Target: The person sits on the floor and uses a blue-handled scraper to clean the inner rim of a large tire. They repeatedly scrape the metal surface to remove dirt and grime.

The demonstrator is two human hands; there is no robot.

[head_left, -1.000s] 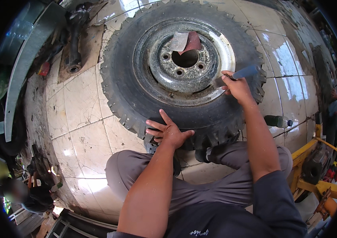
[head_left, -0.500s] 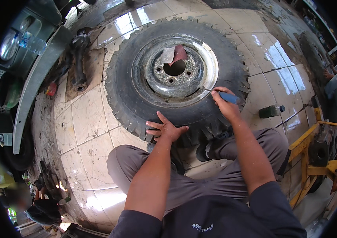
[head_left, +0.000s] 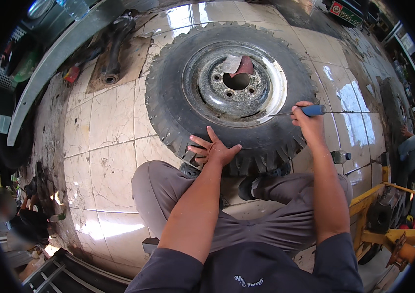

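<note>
A large knobby tire (head_left: 168, 93) lies flat on the floor in front of me, mounted on a worn wheel rim (head_left: 278, 93), part of it white and the rest scuffed grey. My right hand (head_left: 311, 126) grips a blue-handled screwdriver (head_left: 314, 110) over the tire's right side. Its thin shaft points left, the tip at the rim's near right edge. With fingers spread, my left hand (head_left: 219, 151) rests on the tire's near sidewall. A folded piece of what looks like sandpaper (head_left: 246, 67), reddish on one side and grey on the other, sits by the hub hole.
Right of the tire stands a small bottle (head_left: 340, 156) with a dark cap. A yellow metal frame (head_left: 363, 200) is at the lower right. A long metal axle part (head_left: 114, 53) and a curved grey panel (head_left: 46, 58) lie left. Other people are at both edges.
My right hand has moved right, toward the tire's outer edge, and the screwdriver lies more level with its tip still at the rim. My left hand stays on the tire; the view has shifted.
</note>
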